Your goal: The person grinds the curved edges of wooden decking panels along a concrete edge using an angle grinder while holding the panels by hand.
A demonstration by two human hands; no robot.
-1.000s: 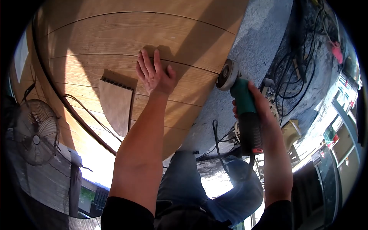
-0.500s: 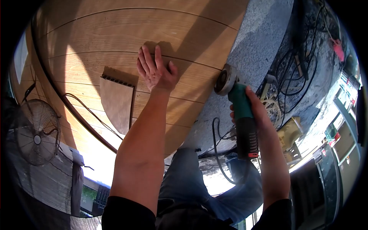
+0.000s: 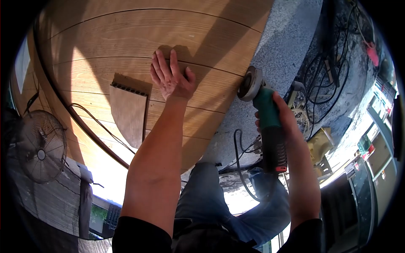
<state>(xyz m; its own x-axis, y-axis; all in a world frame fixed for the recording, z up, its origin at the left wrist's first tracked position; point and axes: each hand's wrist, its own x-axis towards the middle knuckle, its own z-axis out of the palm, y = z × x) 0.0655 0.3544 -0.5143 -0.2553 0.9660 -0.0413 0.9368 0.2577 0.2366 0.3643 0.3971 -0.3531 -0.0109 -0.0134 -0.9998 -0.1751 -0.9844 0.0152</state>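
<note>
My left hand [image 3: 173,80] lies flat on the wood-grain decking boards [image 3: 118,36], fingers spread and holding nothing. Wrapped around the body of a green and black angle grinder [image 3: 268,116] is my right hand [image 3: 283,114]. The grinder's round guarded head [image 3: 249,84] is at the edge of the decking, beside the grey stone strip; whether the disc touches the board I cannot tell. A cut decking offcut [image 3: 128,111], with a row of hollow holes along its end, rests on the boards left of my left forearm.
A wire-caged fan [image 3: 41,147] stands at the left. The grinder's power cord [image 3: 239,168] loops down by my knees. Tangled black cables [image 3: 325,84] lie on the ground at the right, past the grey stone strip [image 3: 291,33]. A thin cable [image 3: 95,120] crosses the decking's left edge.
The grinder and my right hand have shifted slightly, the grinder's head moving a little up and to the right. My left hand stays in place on the boards.
</note>
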